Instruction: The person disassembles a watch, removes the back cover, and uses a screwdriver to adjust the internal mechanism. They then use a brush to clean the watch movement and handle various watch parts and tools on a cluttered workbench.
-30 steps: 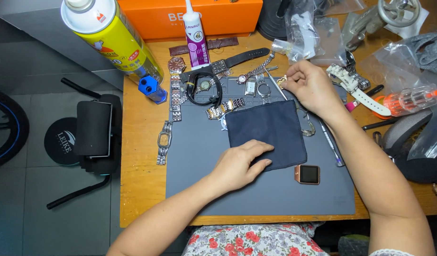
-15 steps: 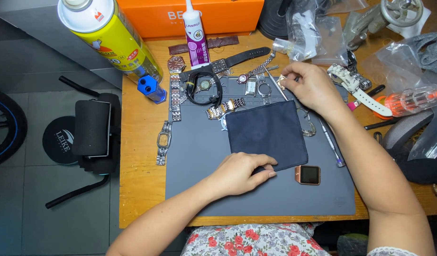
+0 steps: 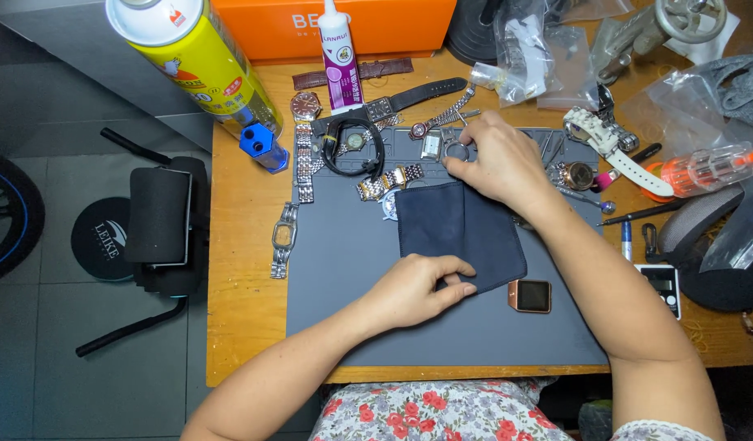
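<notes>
Down on the grey mat (image 3: 376,318), the left hand (image 3: 413,287) rested on the near corner of a dark blue cloth (image 3: 462,233), fingers curled and pinching its lower edge. The cloth lay flat at the mat's middle, folded into a rough square. At 12 o'clock from it, the right hand (image 3: 495,159) hovered over the far edge, its fingers narrow and bent around a small metal ring (image 3: 456,152), though whether they actually gripped it could not be told. Just beside the cloth, at 4 o'clock, sat a square watch (image 3: 530,296) with a copper-coloured case. At 10 o'clock from the cloth, a black strap (image 3: 354,147) curled in a loop among several metal watch bands (image 3: 303,167). Farther off at 11 o'clock stood a yellow spray can (image 3: 205,65), and a white glue bottle (image 3: 339,57) stood at 12 o'clock near the orange box (image 3: 336,24).
</notes>
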